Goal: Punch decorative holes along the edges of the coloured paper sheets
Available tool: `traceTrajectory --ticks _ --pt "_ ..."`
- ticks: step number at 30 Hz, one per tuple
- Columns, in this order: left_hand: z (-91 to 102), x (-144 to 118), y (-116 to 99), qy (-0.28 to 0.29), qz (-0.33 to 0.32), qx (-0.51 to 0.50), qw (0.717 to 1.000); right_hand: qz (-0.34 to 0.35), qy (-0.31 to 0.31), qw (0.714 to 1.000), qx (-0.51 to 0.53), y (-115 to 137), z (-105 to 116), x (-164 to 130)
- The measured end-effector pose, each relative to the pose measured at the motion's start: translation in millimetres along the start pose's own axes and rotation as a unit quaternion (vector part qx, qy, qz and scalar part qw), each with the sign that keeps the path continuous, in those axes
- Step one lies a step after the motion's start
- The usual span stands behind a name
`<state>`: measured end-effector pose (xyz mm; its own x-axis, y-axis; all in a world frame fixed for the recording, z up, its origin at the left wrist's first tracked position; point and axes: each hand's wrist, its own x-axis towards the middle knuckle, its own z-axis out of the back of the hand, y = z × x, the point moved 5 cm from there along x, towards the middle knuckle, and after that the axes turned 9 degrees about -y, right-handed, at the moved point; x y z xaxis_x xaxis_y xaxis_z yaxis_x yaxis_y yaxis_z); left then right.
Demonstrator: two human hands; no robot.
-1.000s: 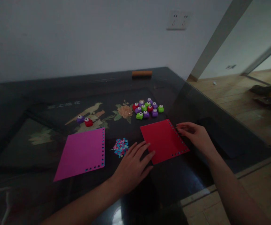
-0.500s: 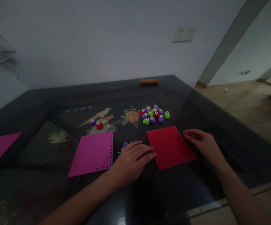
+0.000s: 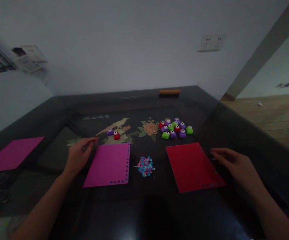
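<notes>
Swinging off the red sheet [image 3: 193,166], left hand [image 3: 78,154] now at the magenta sheet's [image 3: 109,164] upper-left corner, fingers loosely apart; right hand [image 3: 234,163] open, resting beside red's punched edge, centre-right.

Both forearms stretched forward, well apart. Left hand [image 3: 77,155] palm down, fingers loosely extended. Right hand [image 3: 236,165] palm down, fingers slightly curled, holding nothing.

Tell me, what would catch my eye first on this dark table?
Probably the two bright sheets: a magenta sheet with the left hand at its far left corner, and a red sheet with the right hand beside its right edge. Between them lies a small confetti pile, and behind the red sheet sits a cluster of colourful little punches.
</notes>
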<state>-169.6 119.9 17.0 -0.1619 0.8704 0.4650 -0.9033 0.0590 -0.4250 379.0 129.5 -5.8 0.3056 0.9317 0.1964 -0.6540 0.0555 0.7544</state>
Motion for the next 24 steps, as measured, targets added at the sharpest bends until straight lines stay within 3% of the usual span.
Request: traceTrajectory --ticks 9,13,16,19,24 --pt "-12.2 -1 -1 0.086 -0.052 -0.037 0.994 -0.042 -0.029 0.999 -0.009 3 6 2" --pt "-13.6 -3 0 0.095 -0.055 -0.045 0.993 -0.037 -0.069 0.997 0.017 20 13 -2" --pt "-11.8 -3 -5 0.094 -0.07 -0.048 0.992 0.003 -0.067 0.998 0.006 47 12 -8" --pt "-11.1 -3 -10 0.104 -0.087 -0.043 0.99 0.07 -0.013 0.997 0.005 89 -7 -15" --pt "-14.0 -5 -10 0.122 -0.106 -0.038 0.986 0.241 0.133 0.961 0.023 174 -79 -31"
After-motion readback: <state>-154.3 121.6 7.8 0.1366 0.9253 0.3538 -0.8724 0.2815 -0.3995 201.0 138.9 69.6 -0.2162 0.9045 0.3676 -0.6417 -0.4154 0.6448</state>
